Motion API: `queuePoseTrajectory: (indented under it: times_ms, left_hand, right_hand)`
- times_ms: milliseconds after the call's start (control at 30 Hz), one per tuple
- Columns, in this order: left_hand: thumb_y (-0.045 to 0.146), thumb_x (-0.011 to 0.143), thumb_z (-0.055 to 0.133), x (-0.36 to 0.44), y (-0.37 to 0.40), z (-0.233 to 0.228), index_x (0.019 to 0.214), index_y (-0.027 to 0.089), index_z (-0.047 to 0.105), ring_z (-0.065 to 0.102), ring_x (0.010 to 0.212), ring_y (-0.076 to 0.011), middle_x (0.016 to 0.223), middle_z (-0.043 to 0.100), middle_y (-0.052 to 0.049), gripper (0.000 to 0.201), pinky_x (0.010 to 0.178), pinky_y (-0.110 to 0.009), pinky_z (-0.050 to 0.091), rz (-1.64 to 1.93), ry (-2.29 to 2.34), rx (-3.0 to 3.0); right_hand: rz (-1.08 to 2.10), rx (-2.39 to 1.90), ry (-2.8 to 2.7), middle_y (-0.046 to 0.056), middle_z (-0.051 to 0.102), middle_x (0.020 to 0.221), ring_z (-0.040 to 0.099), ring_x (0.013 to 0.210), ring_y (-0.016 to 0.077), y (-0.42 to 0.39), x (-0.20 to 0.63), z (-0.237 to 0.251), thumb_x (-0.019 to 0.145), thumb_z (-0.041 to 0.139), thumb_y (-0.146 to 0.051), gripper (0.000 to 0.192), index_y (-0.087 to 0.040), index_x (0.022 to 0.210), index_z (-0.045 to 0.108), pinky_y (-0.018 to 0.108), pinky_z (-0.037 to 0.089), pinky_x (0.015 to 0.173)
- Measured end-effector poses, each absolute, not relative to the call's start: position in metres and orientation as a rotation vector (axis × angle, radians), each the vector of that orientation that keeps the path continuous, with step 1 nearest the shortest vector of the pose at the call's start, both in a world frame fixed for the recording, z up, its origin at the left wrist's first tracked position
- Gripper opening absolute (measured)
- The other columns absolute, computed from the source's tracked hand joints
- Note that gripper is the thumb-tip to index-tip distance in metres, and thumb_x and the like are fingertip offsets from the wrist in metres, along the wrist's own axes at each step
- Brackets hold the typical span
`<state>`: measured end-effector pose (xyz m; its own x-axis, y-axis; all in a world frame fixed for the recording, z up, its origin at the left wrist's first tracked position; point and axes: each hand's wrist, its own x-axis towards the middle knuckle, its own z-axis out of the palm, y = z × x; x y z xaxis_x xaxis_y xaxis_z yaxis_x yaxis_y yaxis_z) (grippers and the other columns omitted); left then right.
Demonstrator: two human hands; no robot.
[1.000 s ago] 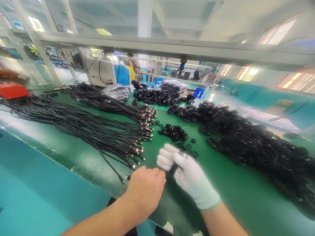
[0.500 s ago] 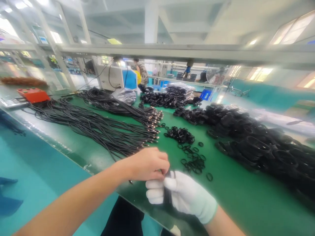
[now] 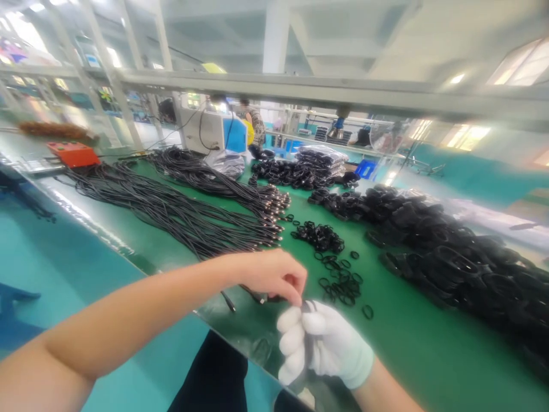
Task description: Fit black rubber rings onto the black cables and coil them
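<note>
My right hand [image 3: 330, 340], in a white glove, is closed around a folded black cable bundle [image 3: 307, 349] near the table's front edge. Just above it, my bare left hand [image 3: 278, 277] has its thumb and fingers pinched together close to the bundle's top. What lies in that pinch is too small and blurred to make out. Many loose black cables [image 3: 171, 212] with metal plug ends stretch across the table behind my left forearm. Small black rings [image 3: 343, 286] lie scattered beyond my right hand, with a denser heap of rings [image 3: 319, 236] behind them.
A large pile of black looped items [image 3: 446, 257] covers the right side of the green table [image 3: 412, 337]. An orange-red box [image 3: 75, 154] sits at the left end. Farther back stand a white-and-blue machine [image 3: 214, 131], bagged goods [image 3: 321, 157] and another person [image 3: 257, 126].
Both hands have shifted slightly right in view. My left fingers have moved up toward the bundle's top, and the gloved hand has turned the bundle. The camera view has swung a little left.
</note>
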<state>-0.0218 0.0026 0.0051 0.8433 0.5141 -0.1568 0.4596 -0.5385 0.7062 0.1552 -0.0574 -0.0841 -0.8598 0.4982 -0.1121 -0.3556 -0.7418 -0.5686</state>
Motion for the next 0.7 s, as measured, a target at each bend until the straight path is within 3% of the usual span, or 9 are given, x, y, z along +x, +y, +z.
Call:
queuePoseTrajectory:
  times_ms: [67, 167, 333, 467, 533, 700]
  left_hand:
    - [0.026, 0.078, 0.062, -0.024, -0.001, -0.004, 0.082, 0.018, 0.060, 0.050, 0.049, -0.0070, 0.064, 0.057, 0.006, 0.009, 0.046, -0.017, 0.039, 0.180, 0.783, 2.004]
    - [0.022, 0.080, 0.058, -0.023, -0.020, -0.024, 0.082, 0.016, 0.060, 0.052, 0.059, -0.0084, 0.069, 0.058, 0.004, 0.007, 0.053, -0.018, 0.041, 0.506, 0.880, 1.869]
    - [0.017, 0.085, 0.049, -0.020, -0.055, -0.050, 0.078, 0.015, 0.059, 0.055, 0.072, -0.0104, 0.078, 0.060, 0.001, 0.012, 0.066, -0.021, 0.044, 1.010, 1.029, 1.906]
    - [0.016, 0.089, 0.044, -0.023, -0.064, -0.053, 0.095, 0.018, 0.058, 0.057, 0.079, -0.0107, 0.089, 0.062, 0.000, 0.015, 0.072, -0.021, 0.046, 1.000, 1.012, 2.006]
    - [0.017, 0.091, 0.042, -0.025, -0.065, -0.049, 0.101, 0.019, 0.058, 0.057, 0.083, -0.0114, 0.094, 0.061, -0.002, 0.020, 0.075, -0.022, 0.046, 0.949, 1.002, 2.172]
    - [0.015, 0.089, 0.043, -0.039, -0.080, -0.045, 0.083, 0.018, 0.061, 0.052, 0.069, -0.0153, 0.078, 0.060, -0.003, 0.020, 0.063, -0.028, 0.042, 0.846, 1.193, 2.787]
  right_hand:
    - [2.548, -0.396, -0.688, 0.006, 0.066, 0.072, 0.064, 0.066, 0.0203, -0.058, 0.155, -0.085, 0.068, 0.074, -0.034, 0.038, -0.010, 0.092, 0.058, 0.046, 0.047, 0.074]
    - [2.538, -0.426, -0.633, 0.004, 0.064, 0.071, 0.062, 0.067, 0.0180, -0.058, 0.152, -0.085, 0.064, 0.078, -0.032, 0.039, -0.012, 0.087, 0.055, 0.044, 0.046, 0.077]
    - [2.432, -0.376, -0.786, 0.010, 0.068, 0.071, 0.065, 0.075, 0.0245, -0.061, 0.146, -0.076, 0.068, 0.075, -0.033, 0.035, -0.008, 0.088, 0.060, 0.045, 0.048, 0.073]
    - [2.375, -0.406, -1.032, 0.016, 0.070, 0.069, 0.067, 0.079, 0.0313, -0.062, 0.146, -0.065, 0.071, 0.068, -0.037, 0.036, -0.006, 0.089, 0.065, 0.046, 0.050, 0.068]
    - [2.374, -0.404, -1.120, 0.016, 0.070, 0.072, 0.067, 0.084, 0.0314, -0.061, 0.146, -0.064, 0.072, 0.067, -0.036, 0.036, -0.005, 0.090, 0.066, 0.046, 0.050, 0.072]
    - [2.315, -0.408, -1.333, 0.014, 0.068, 0.083, 0.063, 0.082, 0.0234, -0.063, 0.146, -0.063, 0.074, 0.068, -0.036, 0.037, -0.004, 0.092, 0.067, 0.041, 0.046, 0.082]
